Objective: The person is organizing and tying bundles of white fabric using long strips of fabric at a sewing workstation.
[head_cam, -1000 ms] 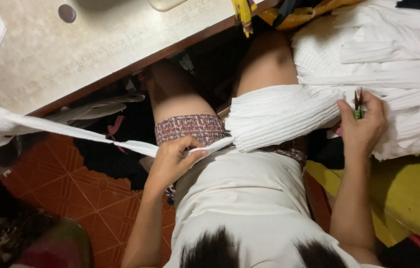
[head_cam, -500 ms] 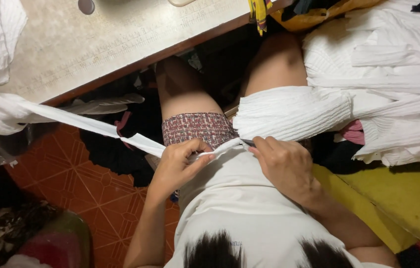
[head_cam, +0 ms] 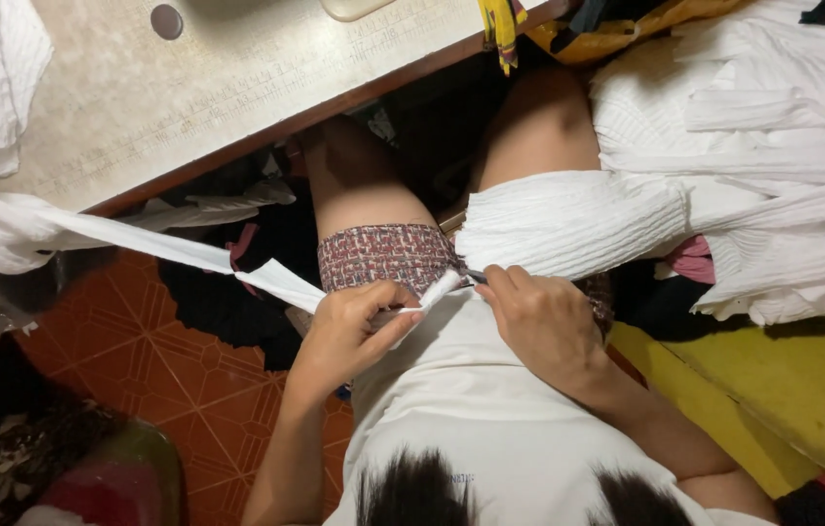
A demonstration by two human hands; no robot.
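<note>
A long white fabric strip [head_cam: 169, 248] runs from a white bundle on the table edge at the left down to my lap. My left hand [head_cam: 354, 326] pinches the strip's near end against my thigh. My right hand [head_cam: 539, 321] is closed beside it, fingers touching the strip's tip, and a small dark tool tip [head_cam: 474, 277] pokes out from under the fingers. A white ribbed fabric piece [head_cam: 568, 219] lies over my right thigh, just above my right hand.
A speckled table [head_cam: 237, 88] with a brown edge crosses the top left. A pile of white pleated cloth [head_cam: 763, 146] fills the right side over a yellow surface [head_cam: 792, 390]. Orange floor tiles [head_cam: 169, 370] and dark clothes lie under the table.
My right hand came off the white pile at the right and moved left to my lap, meeting my left hand at the strip's end. My left hand has stayed on the strip.
</note>
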